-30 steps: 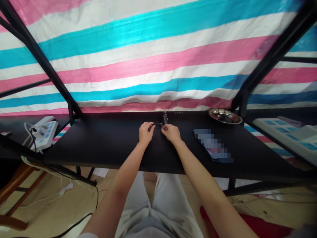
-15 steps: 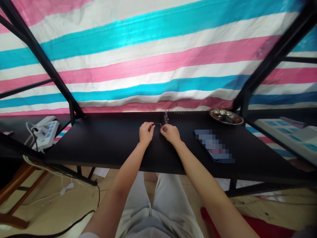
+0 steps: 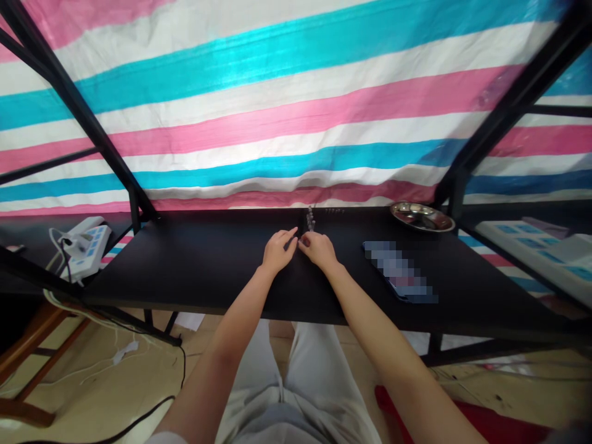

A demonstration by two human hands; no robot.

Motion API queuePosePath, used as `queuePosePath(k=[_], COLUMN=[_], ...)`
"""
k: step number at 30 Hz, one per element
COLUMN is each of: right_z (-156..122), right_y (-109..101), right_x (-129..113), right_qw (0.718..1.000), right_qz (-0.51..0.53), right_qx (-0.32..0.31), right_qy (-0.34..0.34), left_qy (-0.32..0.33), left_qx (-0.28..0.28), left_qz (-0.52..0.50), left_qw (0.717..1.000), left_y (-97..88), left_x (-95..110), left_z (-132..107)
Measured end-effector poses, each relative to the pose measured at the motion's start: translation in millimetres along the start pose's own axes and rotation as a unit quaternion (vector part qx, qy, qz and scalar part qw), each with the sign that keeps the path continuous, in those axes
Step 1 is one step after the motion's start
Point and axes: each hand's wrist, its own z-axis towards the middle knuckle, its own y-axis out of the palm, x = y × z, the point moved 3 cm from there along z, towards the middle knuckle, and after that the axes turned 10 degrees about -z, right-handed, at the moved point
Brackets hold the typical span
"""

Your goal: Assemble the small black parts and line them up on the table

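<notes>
Striped plastic sheeting (image 3: 277, 117) in pink, white and blue fills the background, with black metal posts (image 3: 83, 111) slanting up at both ends of the black table (image 3: 198, 259). From my remote seat I note both hands over the table's middle, closer to the far edge than to the near one, fingertips nearly meeting.

Left hand (image 3: 279, 251): forefinger and thumb parted, tips pointing at the other hand. I cannot tell whether anything dark sits between them against the black top.

Right hand (image 3: 319, 248): fingers curled, thumb and fingertip brought close as in a pinch. I cannot make out what, if anything, they grip.

Just beyond the right hand, toward the far edge, I see a cluster of small pale pieces (image 3: 311, 219); too small to identify. Right of it, close by that same edge, runs a row of tiny bits (image 3: 334, 211).

Far right corner: a shiny metal dish (image 3: 430, 222). Nearer the front, right of the hands, lies a flat blurred-out object (image 3: 400, 271), set aslant. Past the left edge, on a neighbouring surface, a white power strip (image 3: 91, 250) with a plug in it.
</notes>
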Motion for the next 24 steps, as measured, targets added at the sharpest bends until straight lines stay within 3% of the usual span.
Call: queuePosePath(k=[15, 24], right_z=[-0.3, -1.4], right_y=[1.0, 4.7], right_x=[-0.4, 1.4], right_qw=[0.997, 0.984], right_qz=[0.037, 0.078], right_qx=[0.049, 0.118], right_qy=[-0.054, -0.104], left_qy=[-0.087, -0.077], left_qx=[0.063, 0.069], left_qz=[-0.128, -0.158], left_qw=[0.986, 0.982], left_y=[0.7, 1.6], left_x=[-10.1, -11.7], left_z=[6.7, 6.3])
